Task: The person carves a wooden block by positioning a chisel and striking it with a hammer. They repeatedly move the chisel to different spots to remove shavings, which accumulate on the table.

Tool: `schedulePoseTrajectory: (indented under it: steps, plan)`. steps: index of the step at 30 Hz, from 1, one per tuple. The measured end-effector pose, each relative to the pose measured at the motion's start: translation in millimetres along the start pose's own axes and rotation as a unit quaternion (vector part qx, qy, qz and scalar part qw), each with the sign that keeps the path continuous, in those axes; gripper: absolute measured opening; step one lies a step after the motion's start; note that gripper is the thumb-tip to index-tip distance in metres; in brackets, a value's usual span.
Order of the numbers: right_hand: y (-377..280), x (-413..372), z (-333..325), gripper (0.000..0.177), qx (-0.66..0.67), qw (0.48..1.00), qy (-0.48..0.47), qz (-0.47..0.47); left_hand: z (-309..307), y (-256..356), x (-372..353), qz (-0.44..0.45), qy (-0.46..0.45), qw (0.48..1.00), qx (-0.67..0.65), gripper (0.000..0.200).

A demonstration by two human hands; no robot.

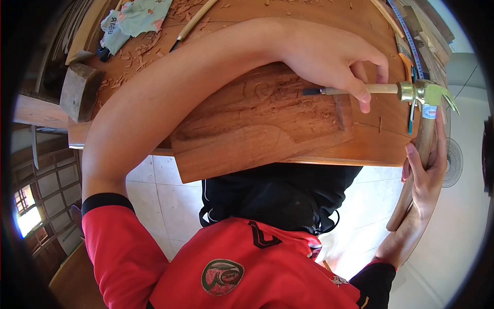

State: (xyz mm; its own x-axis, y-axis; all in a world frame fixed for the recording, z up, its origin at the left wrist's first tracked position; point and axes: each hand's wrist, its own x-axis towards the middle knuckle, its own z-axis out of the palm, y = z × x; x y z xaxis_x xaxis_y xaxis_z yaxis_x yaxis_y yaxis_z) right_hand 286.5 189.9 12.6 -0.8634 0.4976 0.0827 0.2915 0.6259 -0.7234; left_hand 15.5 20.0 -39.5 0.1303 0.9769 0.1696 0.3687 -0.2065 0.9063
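My left hand (pixel 334 57) reaches across from the left and pinches a wood-handled chisel (pixel 383 88) between thumb and fingers. The chisel lies nearly level in view, its dark blade end pointing left over a carved wooden board (pixel 242 136). Curved relief shapes and loose chips mark the board, which overhangs the table's near edge; my left forearm hides part of it. On the right, my right hand (pixel 427 177) is wrapped round the wooden handle of a claw hammer (pixel 425 134). The hammer's metal face meets the chisel's butt end, or is very close to it.
Wood shavings (pixel 146 49) litter the brown table (pixel 329 15). At upper left lie another chisel (pixel 194 23), a crumpled printed cloth (pixel 139 20) and a wooden block (pixel 81 91). A blue measuring tape (pixel 409 36) and planks (pixel 429 36) line the right edge.
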Motion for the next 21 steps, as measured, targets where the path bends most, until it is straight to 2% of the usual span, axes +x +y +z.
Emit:
schedulePoseTrajectory:
  steps: [1, 7, 10, 13, 19, 21]
  plan:
    - [4, 0, -4, 0.078, -0.003, 1.0, 0.001, -0.005, 0, -1, -1, 0.014, 0.0, 1.0, -0.003, 0.036]
    - [-2, 0, -9, 0.08, 0.01, 1.0, 0.018, -0.002, -4, 1, 1, -0.031, -0.015, 0.999, -0.042, 0.045]
    - [-5, -2, -6, 0.081, 0.01, 1.0, 0.007, -0.01, -3, -3, 0, -0.014, -0.011, 0.998, -0.054, 0.047]
    - [-4, -2, -3, 0.082, 0.016, 1.0, -0.005, -0.009, -1, -5, -1, -0.007, 0.005, 0.998, -0.066, 0.036]
    - [-5, 4, -5, 0.079, 0.016, 1.0, -0.01, -0.001, 3, -13, 0, 0.022, 0.029, 0.998, -0.057, 0.036]
    - [-4, 9, -10, 0.078, 0.009, 1.0, -0.005, 0.0, 1, -8, -3, -0.009, 0.019, 0.998, -0.067, 0.037]
